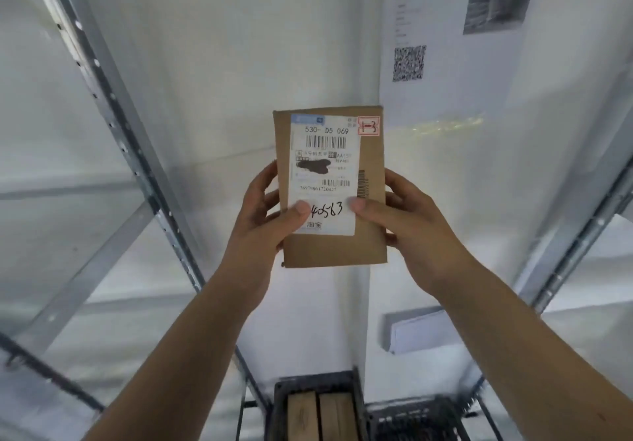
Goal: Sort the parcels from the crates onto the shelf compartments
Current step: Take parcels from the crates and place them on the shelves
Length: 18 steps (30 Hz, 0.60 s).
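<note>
A flat brown cardboard parcel (371, 173) is held upright in front of me at arm's length. Its white shipping label faces me, with barcodes, handwritten numbers and a small red-bordered sticker at the top right corner. My left hand (265, 224) grips its left edge, thumb pressed on the label. My right hand (407, 221) grips the right edge, thumb also on the label. Low in view, a dark crate (279, 406) holds brown parcels (320, 416).
Metal shelf uprights slant on the left (113, 108) and the right (582, 221). A printed sheet with a QR code (409, 63) hangs on the white wall. A white stack of paper (421, 332) lies on a lower right surface. Another dark crate (416, 421) stands beside the first.
</note>
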Tool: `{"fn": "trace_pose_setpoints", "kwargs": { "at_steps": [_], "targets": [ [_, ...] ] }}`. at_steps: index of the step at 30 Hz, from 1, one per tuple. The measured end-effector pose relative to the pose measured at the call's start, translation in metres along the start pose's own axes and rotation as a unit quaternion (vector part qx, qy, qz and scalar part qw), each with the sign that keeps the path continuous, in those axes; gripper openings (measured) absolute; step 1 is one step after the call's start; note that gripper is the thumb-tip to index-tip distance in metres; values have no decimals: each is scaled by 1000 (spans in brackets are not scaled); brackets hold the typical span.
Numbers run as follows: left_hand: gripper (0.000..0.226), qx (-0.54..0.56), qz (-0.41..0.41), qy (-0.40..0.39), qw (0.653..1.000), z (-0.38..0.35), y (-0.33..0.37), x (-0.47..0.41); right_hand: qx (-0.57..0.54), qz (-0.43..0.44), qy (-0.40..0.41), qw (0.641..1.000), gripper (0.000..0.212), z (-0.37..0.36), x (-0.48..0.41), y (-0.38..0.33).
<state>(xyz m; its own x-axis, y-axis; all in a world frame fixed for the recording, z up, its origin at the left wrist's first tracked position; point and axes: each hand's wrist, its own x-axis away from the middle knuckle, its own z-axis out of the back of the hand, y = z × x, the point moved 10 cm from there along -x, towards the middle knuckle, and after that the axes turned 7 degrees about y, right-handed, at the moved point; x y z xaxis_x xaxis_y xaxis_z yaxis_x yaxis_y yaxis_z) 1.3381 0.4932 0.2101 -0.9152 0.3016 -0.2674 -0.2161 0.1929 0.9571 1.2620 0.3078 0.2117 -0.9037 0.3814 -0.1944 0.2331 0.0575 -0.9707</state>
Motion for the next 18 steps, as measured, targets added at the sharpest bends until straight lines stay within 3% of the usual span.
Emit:
{"fn": "trace_pose_setpoints", "kwargs": {
  "at_steps": [8, 18],
  "targets": [
    [70, 24, 97, -7, 995, -33, -73, 56, 1, -80, 61, 995, 53, 51, 61, 68],
    [72, 82, 154, -100, 980, -67, -99, 137, 13, -77, 215, 973, 61, 82, 181, 72]
  ]
}}
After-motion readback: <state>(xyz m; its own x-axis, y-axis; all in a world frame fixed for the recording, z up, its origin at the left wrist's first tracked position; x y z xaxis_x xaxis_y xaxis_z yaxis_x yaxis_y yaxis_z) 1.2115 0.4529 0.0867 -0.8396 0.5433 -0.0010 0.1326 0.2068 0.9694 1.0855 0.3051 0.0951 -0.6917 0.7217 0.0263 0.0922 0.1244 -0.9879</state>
